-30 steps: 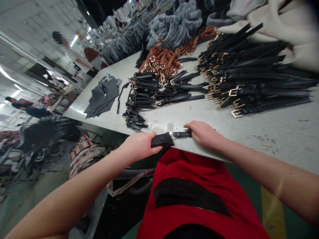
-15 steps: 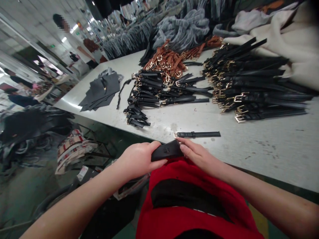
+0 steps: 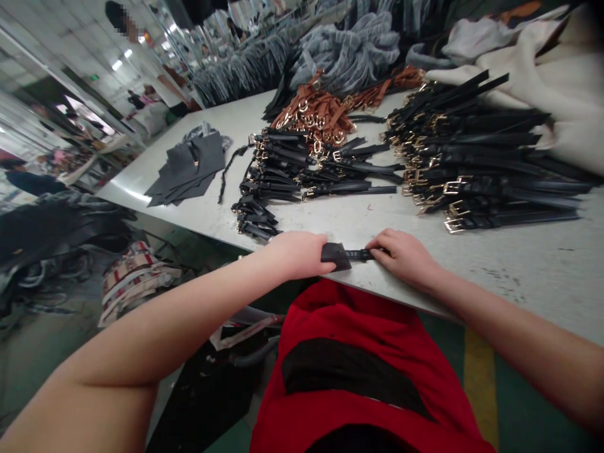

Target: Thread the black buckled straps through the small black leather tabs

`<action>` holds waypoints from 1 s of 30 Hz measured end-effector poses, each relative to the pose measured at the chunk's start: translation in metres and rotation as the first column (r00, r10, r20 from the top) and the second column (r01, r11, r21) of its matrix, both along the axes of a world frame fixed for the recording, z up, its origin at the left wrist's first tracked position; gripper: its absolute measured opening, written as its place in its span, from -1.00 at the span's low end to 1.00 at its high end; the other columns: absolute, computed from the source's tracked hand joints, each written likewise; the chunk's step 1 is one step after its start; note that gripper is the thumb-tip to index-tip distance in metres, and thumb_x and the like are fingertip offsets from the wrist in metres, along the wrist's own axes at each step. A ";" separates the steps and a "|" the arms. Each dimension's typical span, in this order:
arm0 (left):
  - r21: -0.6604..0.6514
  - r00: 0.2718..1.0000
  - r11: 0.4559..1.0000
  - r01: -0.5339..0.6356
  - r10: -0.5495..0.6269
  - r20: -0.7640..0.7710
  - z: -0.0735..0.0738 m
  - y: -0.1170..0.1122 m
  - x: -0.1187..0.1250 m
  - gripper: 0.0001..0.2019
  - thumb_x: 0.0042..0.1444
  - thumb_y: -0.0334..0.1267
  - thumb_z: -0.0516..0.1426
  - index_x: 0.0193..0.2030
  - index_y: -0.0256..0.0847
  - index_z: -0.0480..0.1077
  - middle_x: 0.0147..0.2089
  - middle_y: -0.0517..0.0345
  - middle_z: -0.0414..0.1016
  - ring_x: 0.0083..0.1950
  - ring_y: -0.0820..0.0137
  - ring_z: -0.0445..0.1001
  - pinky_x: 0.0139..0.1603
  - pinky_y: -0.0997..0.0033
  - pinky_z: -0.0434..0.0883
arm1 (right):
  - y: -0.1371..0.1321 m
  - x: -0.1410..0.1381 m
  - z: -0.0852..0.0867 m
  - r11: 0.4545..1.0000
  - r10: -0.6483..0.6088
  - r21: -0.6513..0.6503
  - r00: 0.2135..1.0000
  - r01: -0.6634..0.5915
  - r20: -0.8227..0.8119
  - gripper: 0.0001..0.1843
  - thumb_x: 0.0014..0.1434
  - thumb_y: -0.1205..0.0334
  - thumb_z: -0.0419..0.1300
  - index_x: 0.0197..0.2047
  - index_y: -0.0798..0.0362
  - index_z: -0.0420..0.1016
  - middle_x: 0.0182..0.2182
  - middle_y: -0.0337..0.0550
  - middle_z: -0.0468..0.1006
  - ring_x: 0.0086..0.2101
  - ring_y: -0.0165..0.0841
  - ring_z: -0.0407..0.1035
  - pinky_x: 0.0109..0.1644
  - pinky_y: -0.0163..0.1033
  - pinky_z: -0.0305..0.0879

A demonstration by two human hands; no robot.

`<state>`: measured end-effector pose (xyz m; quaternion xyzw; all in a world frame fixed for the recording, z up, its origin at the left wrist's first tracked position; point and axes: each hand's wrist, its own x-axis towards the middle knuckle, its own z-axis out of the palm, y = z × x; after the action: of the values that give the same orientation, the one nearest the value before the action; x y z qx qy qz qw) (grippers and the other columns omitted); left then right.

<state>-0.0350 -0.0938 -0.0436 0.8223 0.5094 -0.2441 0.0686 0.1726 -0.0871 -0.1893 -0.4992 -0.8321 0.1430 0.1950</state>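
My left hand [image 3: 302,255] is closed around a folded black leather piece [image 3: 336,257] at the table's front edge. Beside it lies a black buckle strap [image 3: 360,255], its left part behind or under the leather piece. The fingers of my right hand [image 3: 404,257] are pinched on the strap and cover its right part. The strap's buckle is out of sight. Beyond my hands are small black straps with gold buckles [image 3: 278,163], bundled on the table.
The pale worktable [image 3: 472,258] carries a large pile of black buckle straps [image 3: 495,154] at right, brown buckle straps [image 3: 316,113] behind, and flat black leather pieces [image 3: 189,170] at left. Pale cloth [image 3: 528,69] lies at the back right. A person [image 3: 151,75] stands at the far left.
Both hands have moved forward from my lap onto the table edge. My left hand has brought the leather piece against the strap; my right hand has left the piece and taken hold of the strap.
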 end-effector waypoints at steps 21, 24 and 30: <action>-0.054 0.973 0.989 0.138 -0.146 -0.178 0.002 0.022 0.061 -0.51 -0.05 0.10 -0.02 -0.10 -0.21 0.35 -0.19 -0.05 0.48 -0.18 0.18 0.43 -0.24 0.30 0.31 | -0.004 0.003 0.001 0.997 -0.073 -0.008 0.997 0.073 0.002 -0.75 0.13 0.29 -0.03 -0.18 0.08 0.41 -0.28 -0.06 0.45 -0.26 -0.28 0.29 -0.20 -0.22 0.09; -0.049 0.976 0.995 0.092 -0.100 -0.194 0.005 0.022 0.049 -0.52 -0.05 0.10 -0.03 -0.13 -0.21 0.36 -0.23 -0.03 0.49 -0.22 0.20 0.44 -0.28 0.32 0.31 | -0.004 0.003 0.000 0.997 -0.075 -0.003 0.997 0.075 0.001 -0.76 0.15 0.26 -0.04 -0.21 0.07 0.42 -0.30 -0.06 0.45 -0.27 -0.28 0.29 -0.21 -0.21 0.08; -0.013 0.994 1.000 0.014 -0.015 -0.112 0.000 0.023 0.023 -0.52 -0.04 0.15 -0.05 -0.19 -0.19 0.37 -0.29 0.02 0.49 -0.26 0.25 0.44 -0.32 0.37 0.30 | -0.004 0.002 -0.001 0.998 -0.055 0.004 0.998 0.055 0.004 -0.77 0.14 0.29 -0.04 -0.25 0.06 0.43 -0.33 -0.07 0.43 -0.28 -0.29 0.27 -0.22 -0.21 0.07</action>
<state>-0.0116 -0.0708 -0.0432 0.8106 0.5051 -0.2933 0.0431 0.1751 -0.0908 -0.1906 -0.5217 -0.8187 0.1350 0.1983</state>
